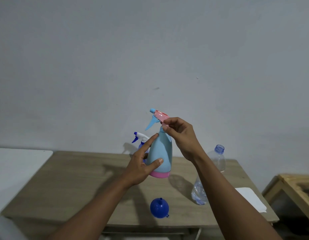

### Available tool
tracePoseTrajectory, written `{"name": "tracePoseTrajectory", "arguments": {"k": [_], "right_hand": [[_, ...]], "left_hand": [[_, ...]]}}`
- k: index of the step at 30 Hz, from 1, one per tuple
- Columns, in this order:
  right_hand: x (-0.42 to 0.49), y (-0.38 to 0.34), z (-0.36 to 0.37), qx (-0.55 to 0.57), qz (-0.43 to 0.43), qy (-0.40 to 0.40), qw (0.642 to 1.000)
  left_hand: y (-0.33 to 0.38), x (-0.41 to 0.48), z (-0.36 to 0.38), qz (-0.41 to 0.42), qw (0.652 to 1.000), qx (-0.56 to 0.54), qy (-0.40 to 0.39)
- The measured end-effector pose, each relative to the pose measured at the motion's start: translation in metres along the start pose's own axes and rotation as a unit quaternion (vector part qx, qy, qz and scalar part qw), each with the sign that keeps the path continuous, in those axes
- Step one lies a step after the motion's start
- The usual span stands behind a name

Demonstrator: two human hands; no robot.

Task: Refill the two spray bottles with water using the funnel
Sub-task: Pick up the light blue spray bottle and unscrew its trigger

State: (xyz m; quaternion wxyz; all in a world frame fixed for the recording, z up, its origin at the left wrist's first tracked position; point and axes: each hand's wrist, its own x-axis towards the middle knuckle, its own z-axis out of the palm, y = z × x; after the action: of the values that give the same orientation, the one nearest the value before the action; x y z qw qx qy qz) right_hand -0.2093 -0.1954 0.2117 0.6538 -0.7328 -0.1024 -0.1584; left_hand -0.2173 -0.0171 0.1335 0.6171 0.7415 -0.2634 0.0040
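Observation:
A light blue spray bottle with a pink base is held up above the wooden table. My left hand grips its body. My right hand pinches the neck just under its pink and blue spray head. Behind it, mostly hidden by my left hand, stands a second spray bottle with a white and dark blue trigger. A blue funnel lies wide end down near the table's front edge. A clear uncapped water bottle stands to the right, partly behind my right forearm.
A white sheet of paper lies at the table's right front corner. A white surface adjoins the table on the left, and a light wooden piece of furniture stands to the right. A plain grey wall rises behind.

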Motion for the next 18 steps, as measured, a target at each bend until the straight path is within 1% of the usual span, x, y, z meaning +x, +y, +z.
{"name": "tracePoseTrajectory", "arguments": {"k": [2, 6, 9, 12, 18], "right_hand": [[0.0007, 0.0003, 0.0036, -0.025, -0.008, 0.008, 1.000], [0.0030, 0.0021, 0.0024, 0.014, 0.005, 0.000, 1.000], [0.0038, 0.0013, -0.0006, 0.012, -0.001, -0.005, 1.000], [0.0039, 0.0014, 0.0037, 0.040, -0.006, -0.003, 0.999], [0.0047, 0.0043, 0.0073, 0.019, -0.009, 0.020, 1.000]], "left_hand": [[-0.0017, 0.0008, 0.0003, -0.003, 1.000, -0.002, 0.005], [-0.0038, 0.0012, -0.0006, -0.006, 1.000, -0.009, 0.009], [-0.0045, 0.0016, -0.0030, -0.003, 1.000, -0.006, 0.012], [-0.0061, 0.0026, -0.0036, -0.004, 1.000, -0.009, 0.012], [-0.0081, 0.0037, -0.0033, 0.002, 1.000, -0.009, 0.011]]}}
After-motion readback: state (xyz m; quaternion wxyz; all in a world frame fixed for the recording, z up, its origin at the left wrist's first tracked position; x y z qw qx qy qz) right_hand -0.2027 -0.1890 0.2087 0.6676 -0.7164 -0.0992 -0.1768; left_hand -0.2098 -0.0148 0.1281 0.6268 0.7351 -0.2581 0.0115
